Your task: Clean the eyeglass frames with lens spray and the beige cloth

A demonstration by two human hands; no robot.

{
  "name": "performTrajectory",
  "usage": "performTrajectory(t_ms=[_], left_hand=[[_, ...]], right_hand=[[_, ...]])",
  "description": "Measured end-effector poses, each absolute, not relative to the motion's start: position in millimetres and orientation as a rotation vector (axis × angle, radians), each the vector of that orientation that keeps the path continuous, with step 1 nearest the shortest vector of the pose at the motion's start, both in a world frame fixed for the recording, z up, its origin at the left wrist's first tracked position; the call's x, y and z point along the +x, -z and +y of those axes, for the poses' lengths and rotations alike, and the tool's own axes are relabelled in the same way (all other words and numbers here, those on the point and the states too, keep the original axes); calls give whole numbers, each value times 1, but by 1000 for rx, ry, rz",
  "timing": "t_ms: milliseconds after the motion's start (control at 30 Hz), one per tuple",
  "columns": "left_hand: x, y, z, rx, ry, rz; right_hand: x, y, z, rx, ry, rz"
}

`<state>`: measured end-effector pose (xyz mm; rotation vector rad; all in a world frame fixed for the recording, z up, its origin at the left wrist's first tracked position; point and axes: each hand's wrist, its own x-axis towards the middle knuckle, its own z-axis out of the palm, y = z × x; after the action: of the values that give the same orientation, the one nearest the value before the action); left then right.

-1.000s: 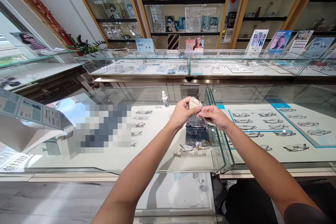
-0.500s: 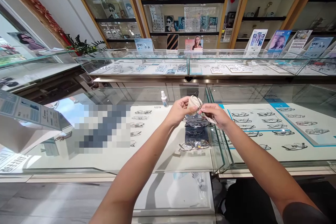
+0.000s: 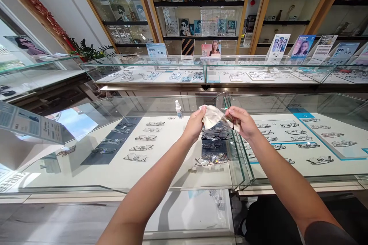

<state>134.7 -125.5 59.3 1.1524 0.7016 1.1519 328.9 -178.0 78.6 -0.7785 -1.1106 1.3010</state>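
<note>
A cream cleaning cloth (image 3: 213, 118) is stretched between my two hands above the glass display case. My left hand (image 3: 195, 123) is closed, pinching one side of the cloth between thumb and fingers. Pinched in my right hand (image 3: 242, 121) is a dark-framed pair of eyeglasses (image 3: 233, 121), partly hidden by the fingers and cloth; one thin temple sticks up behind. The cloth's far end hangs beside the right fingers; whether they also grip it I cannot tell. A white spray bottle (image 3: 179, 110) stands on the case, left of my left hand.
Below my hands, several eyeglasses (image 3: 213, 158) lie in rows inside the glass case (image 3: 184, 178). More frames (image 3: 320, 160) fill the case at right. A leaning leaflet stand (image 3: 31, 122) is at left. Behind runs another glass counter (image 3: 155, 84) with upright cards.
My hands have moved apart, and the cloth, bunched around the glasses before, is now spread between them. The glasses have shifted right with my right hand.
</note>
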Motion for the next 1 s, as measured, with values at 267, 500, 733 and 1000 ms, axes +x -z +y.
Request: performTrajectory(t_ms=[267, 500, 733, 1000], left_hand=[[148, -54, -145, 1384, -1118, 699], [145, -54, -151, 1651, -1194, 792], [144, -54, -154, 1659, -1277, 837], [144, -56, -157, 1767, -1322, 868]], right_hand=[[335, -87, -179, -704, -1223, -969], [321, -82, -183, -738, -1296, -1035], [314, -82, -186, -753, -1305, -1101], [314, -74, -182, -728, -1286, -1126]])
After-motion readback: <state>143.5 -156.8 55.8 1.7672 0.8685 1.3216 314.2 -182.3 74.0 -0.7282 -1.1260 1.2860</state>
